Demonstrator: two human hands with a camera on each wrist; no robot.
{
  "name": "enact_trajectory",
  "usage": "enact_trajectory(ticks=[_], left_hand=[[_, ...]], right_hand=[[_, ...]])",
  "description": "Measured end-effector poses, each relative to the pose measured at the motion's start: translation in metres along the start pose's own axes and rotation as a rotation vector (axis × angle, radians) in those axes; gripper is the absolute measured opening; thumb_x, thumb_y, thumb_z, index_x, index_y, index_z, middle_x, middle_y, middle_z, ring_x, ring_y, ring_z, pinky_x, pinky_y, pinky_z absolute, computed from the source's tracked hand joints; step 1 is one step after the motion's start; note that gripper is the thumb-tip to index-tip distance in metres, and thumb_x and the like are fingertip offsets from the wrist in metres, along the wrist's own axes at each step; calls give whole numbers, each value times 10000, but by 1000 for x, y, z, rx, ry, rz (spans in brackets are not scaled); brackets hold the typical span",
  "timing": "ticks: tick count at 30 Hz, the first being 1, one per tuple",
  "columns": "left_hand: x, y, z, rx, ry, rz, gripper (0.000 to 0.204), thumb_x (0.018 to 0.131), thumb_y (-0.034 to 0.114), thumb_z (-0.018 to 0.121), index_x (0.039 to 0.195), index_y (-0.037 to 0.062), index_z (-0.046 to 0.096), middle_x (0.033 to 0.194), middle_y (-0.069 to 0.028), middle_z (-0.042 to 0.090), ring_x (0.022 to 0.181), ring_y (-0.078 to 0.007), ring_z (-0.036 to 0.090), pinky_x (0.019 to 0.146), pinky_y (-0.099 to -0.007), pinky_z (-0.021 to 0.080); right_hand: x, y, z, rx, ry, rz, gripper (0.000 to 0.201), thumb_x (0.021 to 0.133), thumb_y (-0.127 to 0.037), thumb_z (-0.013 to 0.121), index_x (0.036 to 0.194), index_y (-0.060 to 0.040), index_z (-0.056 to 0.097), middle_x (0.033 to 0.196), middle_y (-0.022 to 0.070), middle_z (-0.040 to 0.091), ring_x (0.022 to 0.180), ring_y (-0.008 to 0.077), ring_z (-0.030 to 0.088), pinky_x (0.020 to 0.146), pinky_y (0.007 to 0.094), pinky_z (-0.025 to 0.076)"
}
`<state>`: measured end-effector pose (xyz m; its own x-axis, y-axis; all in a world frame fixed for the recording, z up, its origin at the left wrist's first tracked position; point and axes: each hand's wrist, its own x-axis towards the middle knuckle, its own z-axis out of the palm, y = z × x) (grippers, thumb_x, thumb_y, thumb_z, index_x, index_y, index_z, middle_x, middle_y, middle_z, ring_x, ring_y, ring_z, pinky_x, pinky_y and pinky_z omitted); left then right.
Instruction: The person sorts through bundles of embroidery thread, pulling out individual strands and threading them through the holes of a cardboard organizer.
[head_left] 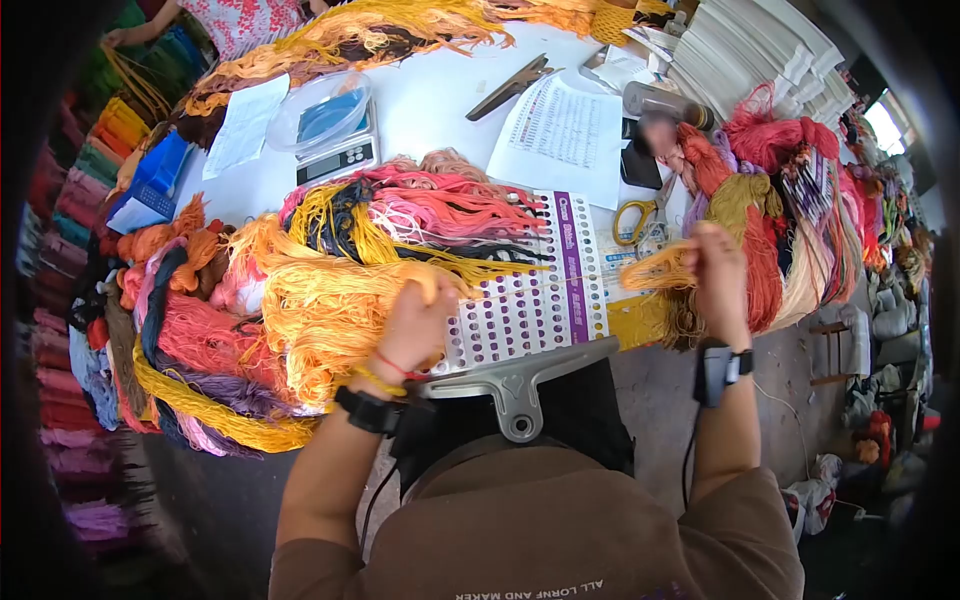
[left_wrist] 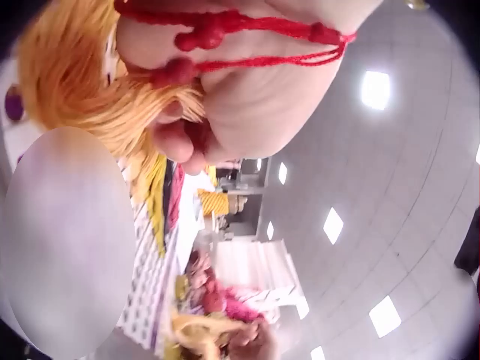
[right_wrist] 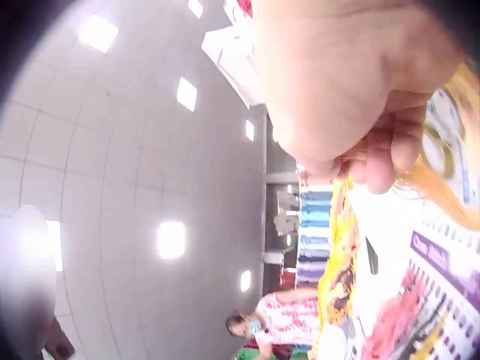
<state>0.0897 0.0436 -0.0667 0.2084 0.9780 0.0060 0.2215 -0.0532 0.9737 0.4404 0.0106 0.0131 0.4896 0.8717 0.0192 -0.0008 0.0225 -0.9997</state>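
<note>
My left hand (head_left: pixel 412 325) grips a light orange thread hank (left_wrist: pixel 90 67), its fingers curled into the strands. The rest of that orange hank (head_left: pixel 325 320) spreads over the pile to the left. Out to the right, my right hand (head_left: pixel 720 270) pinches a looped bunch of orange thread (head_left: pixel 655 268). A few thin strands run between the two hands, above a white card (head_left: pixel 500 325) with rows of holes and a purple band. In the right wrist view the fingers (right_wrist: pixel 380 161) are bent around the thread, with its ends trailing off to the side.
Yellow-handled scissors (head_left: pixel 632 222) lie beyond the card. Coloured hanks (head_left: pixel 765 210) heap up at the right. A large grey clip (head_left: pixel 520 385) sits at the front edge. Farther back are a scale (head_left: pixel 345 160) and printed sheets (head_left: pixel 560 135). Someone in a patterned top (head_left: pixel 245 25) stands across the table.
</note>
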Motion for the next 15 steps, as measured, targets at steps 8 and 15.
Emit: enact_trajectory(ticks=[8,15], left_hand=[[-17,45,-120,-72,268,-119,150,853,197,560,921,64,556,604,46,464,492,-21,380,443,-169,291],[-12,-3,-34,638,-140,-22,176,782,174,602,846,15,561,806,-137,594,712,-286,584,631,-352,458]], right_hand=[[38,-9,-171,-210,521,-406,152,867,-157,511,895,-12,542,796,39,523,722,133,551,659,232,460],[29,-5,-134,130,448,-294,131,875,-190,520,822,-72,543,718,0,533,640,102,525,588,211,424]])
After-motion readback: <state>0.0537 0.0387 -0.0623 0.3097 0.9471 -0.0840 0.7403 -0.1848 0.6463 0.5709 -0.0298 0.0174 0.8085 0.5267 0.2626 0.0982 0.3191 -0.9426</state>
